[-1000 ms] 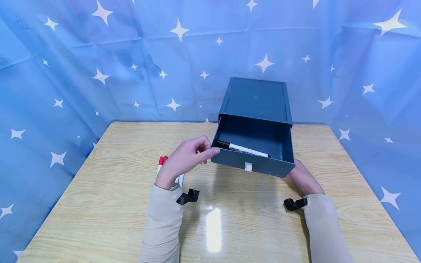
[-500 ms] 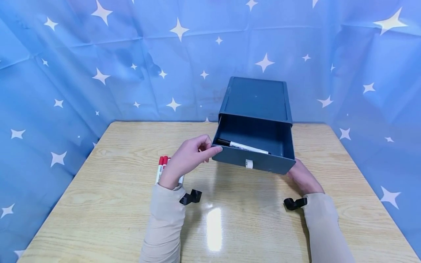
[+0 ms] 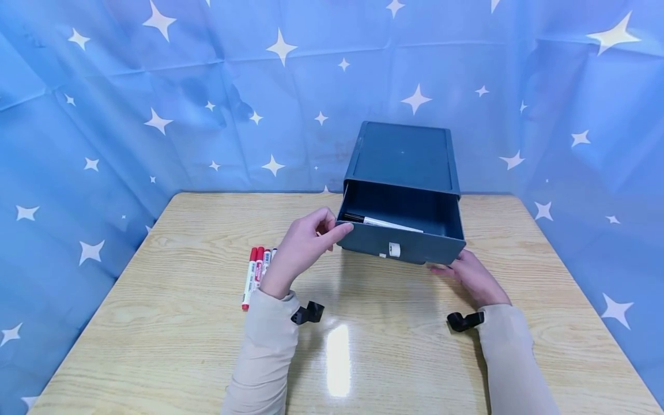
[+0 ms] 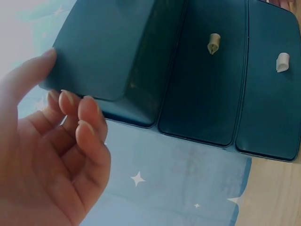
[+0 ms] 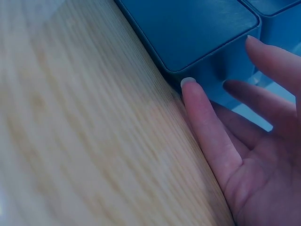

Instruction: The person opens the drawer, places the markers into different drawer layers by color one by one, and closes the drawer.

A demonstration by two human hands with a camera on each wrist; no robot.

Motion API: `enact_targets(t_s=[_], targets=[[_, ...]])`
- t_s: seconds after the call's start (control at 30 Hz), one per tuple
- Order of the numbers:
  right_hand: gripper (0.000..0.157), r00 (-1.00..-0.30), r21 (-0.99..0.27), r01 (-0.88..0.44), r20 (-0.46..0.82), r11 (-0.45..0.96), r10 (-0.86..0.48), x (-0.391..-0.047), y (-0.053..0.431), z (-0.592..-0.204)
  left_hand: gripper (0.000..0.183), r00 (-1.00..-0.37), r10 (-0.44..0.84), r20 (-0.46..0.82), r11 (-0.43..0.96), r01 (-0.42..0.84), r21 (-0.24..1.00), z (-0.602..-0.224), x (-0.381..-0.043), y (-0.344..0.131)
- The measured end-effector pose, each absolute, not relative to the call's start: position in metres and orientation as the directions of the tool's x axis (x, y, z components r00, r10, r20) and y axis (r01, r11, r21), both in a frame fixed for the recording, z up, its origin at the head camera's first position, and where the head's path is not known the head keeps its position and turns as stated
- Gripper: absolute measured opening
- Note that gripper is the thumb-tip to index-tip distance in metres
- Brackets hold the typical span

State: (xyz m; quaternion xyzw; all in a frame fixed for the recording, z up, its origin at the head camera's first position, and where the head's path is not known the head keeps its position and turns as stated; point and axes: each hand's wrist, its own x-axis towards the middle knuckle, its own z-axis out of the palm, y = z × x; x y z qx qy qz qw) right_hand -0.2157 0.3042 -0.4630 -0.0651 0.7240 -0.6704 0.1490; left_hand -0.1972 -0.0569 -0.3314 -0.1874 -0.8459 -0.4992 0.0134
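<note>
A dark blue drawer cabinet [image 3: 404, 155] stands at the back of the table, its top drawer [image 3: 430, 246] pulled partly out. Inside that drawer, along the front wall, lies a white whiteboard marker [image 3: 391, 224] with a black cap. My left hand [image 3: 306, 248] holds the drawer's front left corner, thumb on the front face and fingers curled at the side, as the left wrist view shows. Low on the cabinet's right side, my right hand [image 3: 474, 279] has its fingers extended; in the right wrist view the fingertips [image 5: 190, 84] are at the bottom unit's side wall.
Several whiteboard markers [image 3: 250, 282], some red-capped, lie side by side left of my left wrist, partly hidden by it. Two lower drawers [image 4: 202, 89] with small pull tabs [image 4: 282, 62] are shut. A blue starry curtain [image 3: 233, 115] hangs behind the wooden table [image 3: 155, 323].
The top drawer has slid a little inward, and my left hand has moved up and right with it. More of the markers on the table shows. My right hand has barely moved.
</note>
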Motion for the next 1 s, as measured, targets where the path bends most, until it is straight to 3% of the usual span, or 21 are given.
enact_targets(t_s=[0.2, 0.7, 1.0], targets=[[0.056, -0.948, -0.979, 0.154, -0.184, 0.132, -0.260, -0.216, 0.302, -0.462, 0.043, -0.938, 0.268, 0.219, 0.424, 0.319, 0.848, -0.335, -0.200, -0.054], [0.052, -0.945, -0.980, 0.131, -0.168, 0.148, -0.280, -0.215, 0.305, -0.466, 0.028, -0.942, 0.158, 0.296, 0.373, 0.335, 0.865, -0.347, -0.208, -0.047], [0.060, -0.943, -0.974, 0.132, -0.181, 0.185, -0.280, -0.215, 0.305, -0.463, 0.027, -0.941, 0.091, 0.327, 0.320, 0.338, 0.885, -0.353, -0.212, -0.040]])
